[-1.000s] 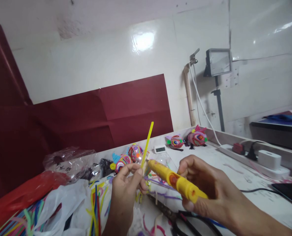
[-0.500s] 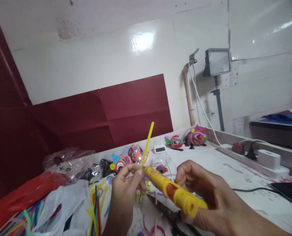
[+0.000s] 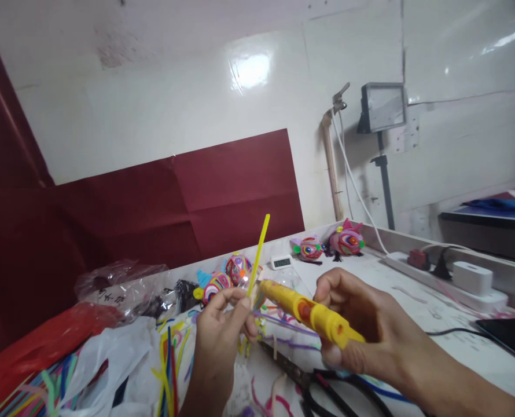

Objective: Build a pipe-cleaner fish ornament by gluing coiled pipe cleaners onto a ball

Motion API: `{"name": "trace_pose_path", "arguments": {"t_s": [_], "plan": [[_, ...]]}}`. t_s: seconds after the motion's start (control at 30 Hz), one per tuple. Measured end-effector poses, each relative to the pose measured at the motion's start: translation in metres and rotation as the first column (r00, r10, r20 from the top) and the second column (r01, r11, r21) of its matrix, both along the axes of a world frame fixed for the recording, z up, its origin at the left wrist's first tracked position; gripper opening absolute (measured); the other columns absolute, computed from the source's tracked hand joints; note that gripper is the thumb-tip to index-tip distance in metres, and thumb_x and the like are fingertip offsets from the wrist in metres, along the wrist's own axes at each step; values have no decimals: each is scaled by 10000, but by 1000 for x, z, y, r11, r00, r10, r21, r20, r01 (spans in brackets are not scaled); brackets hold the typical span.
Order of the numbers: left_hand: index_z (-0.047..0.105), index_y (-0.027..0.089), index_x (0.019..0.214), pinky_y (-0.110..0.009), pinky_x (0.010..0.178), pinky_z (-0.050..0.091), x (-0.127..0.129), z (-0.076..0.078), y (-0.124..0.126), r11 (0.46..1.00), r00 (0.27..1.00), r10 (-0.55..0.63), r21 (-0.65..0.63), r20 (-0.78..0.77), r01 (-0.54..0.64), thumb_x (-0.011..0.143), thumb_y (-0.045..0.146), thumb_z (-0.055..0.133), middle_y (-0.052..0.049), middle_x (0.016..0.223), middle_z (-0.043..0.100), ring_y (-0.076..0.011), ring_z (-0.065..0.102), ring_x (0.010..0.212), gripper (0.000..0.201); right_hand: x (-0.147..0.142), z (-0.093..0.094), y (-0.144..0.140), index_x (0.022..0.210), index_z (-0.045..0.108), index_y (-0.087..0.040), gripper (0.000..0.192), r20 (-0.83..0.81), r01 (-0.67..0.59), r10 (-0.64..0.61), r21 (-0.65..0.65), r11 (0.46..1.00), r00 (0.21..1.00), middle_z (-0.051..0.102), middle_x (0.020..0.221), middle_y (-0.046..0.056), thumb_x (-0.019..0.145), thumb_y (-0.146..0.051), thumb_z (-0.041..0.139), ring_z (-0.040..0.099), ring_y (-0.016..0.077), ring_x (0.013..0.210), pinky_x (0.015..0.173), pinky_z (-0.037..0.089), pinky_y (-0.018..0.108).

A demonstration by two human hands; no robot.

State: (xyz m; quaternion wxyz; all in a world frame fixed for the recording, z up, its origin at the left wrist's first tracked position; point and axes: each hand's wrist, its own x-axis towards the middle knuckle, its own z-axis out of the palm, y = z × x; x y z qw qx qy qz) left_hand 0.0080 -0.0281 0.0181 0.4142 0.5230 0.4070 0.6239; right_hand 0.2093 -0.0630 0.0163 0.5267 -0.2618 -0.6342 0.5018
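Observation:
Between the thumb and fingers of my left hand (image 3: 223, 330) a yellow pipe cleaner (image 3: 260, 249) is pinched, its free end pointing up. My right hand (image 3: 365, 330) is wrapped round a yellow hot glue gun (image 3: 309, 310), whose nozzle points left, just beside the pipe cleaner at my left fingertips. Whether the nozzle touches it I cannot tell. Under the glue gun lies a pair of black-handled scissors (image 3: 305, 379). Loose pipe cleaner pieces (image 3: 279, 397) in pink and purple are scattered around it.
Colourful fish figures (image 3: 309, 248) stand along the table's back edge, near a small digital display (image 3: 281, 262). Bundled pipe cleaners (image 3: 169, 365), white plastic (image 3: 110, 365) and a red bag (image 3: 58, 330) lie left. A power strip (image 3: 448, 284) and a phone (image 3: 509, 336) are at right.
My right hand has raised the glue gun slightly and drawn its nozzle a little to the right, uncovering more of the scissors. The left hand has barely moved.

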Motion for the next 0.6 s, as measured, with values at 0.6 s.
{"name": "trace_pose_path", "arguments": {"t_s": [0.6], "plan": [[579, 151, 789, -182, 442, 352, -1, 2, 0, 1000, 1000, -19, 3, 7, 19, 688, 330, 710, 37, 427, 540, -83, 458, 407, 243, -9, -2, -8, 901, 471, -239, 348, 15, -17, 17, -18, 1000, 1000, 525, 755, -46, 692, -168, 740, 441, 107, 652, 561, 376, 211]]}}
